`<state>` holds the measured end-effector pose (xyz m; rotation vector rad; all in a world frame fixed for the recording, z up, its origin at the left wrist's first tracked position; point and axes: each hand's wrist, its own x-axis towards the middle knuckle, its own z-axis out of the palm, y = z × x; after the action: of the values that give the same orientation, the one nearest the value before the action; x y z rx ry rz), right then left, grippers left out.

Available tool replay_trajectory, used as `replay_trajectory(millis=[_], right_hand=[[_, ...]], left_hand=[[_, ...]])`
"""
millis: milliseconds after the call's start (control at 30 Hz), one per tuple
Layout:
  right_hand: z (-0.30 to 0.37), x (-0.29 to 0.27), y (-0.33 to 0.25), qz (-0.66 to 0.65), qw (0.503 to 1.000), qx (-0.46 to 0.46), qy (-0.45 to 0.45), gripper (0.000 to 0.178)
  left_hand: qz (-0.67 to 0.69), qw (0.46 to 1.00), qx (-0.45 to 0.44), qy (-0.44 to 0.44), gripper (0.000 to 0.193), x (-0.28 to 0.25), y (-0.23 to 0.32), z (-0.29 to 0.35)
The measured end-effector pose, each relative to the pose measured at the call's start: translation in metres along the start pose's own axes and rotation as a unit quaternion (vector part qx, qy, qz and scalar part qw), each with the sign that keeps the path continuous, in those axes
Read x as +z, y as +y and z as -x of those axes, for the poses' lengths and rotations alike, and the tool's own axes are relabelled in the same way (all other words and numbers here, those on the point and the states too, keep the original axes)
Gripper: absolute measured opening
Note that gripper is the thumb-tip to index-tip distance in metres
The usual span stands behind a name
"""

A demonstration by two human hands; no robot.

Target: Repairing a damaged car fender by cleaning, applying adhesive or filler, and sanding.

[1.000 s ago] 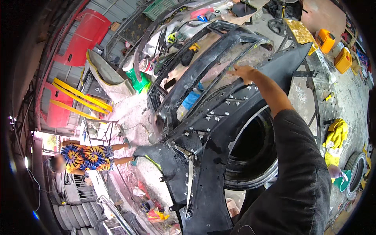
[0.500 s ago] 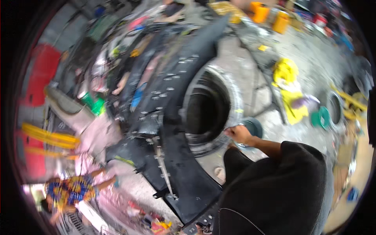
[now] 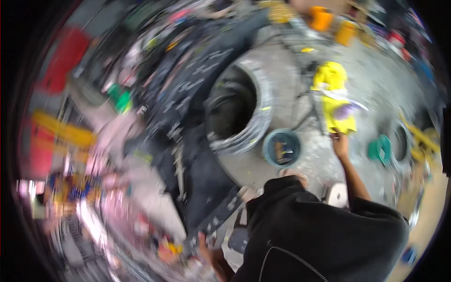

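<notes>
A large black curved panel [image 3: 202, 169], like a car fender, lies flat with pale marks over it. My left hand [image 3: 206, 249] is at its lower edge, thumb raised; the other fingers are smeared by motion. On the right, my right hand [image 3: 340, 143] reaches to the lower end of a yellow cloth [image 3: 329, 101]. Its fingertips overlap the cloth's edge, but blur hides whether they grip it. Something purple and white [image 3: 345, 110] lies on the cloth. A round blue-grey bucket [image 3: 267, 152] with brownish items inside stands between my hands.
A tyre [image 3: 265, 101] lies beside the panel. Right of my right hand are a green pot [image 3: 379, 150] and another tyre [image 3: 400, 143]. Orange containers [image 3: 321, 19] stand at the back. A white object with a hole [image 3: 336, 195] is by my right forearm. Another person [image 3: 70, 188] is at the left.
My right hand has moved right, from beside the tyre and bucket to the yellow cloth. My left hand has come into view at the panel's lower edge. The whole view has turned.
</notes>
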<state>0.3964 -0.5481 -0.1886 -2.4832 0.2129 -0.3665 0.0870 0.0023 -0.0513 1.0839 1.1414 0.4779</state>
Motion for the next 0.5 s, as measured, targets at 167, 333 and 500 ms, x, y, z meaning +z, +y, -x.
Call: replay_trajectory(millis=[167, 333, 500], right_hand=[[-0.045, 0.015, -0.107, -0.257, 0.927, 0.031, -0.270, 0.039], [-0.023, 0.021, -0.192, -0.359, 0.801, -0.020, -0.479, 0.043], [0.012, -0.027, -0.259, -0.353, 0.717, -0.031, -0.600, 0.057]], left_hand=[[0.133, 0.990, -0.022, 0.031, 0.021, 0.078, 0.025, 0.070], [0.143, 0.987, 0.017, 0.075, 0.021, 0.093, 0.025, 0.104], [0.137, 0.988, -0.011, 0.064, 0.018, 0.077, 0.000, 0.093]])
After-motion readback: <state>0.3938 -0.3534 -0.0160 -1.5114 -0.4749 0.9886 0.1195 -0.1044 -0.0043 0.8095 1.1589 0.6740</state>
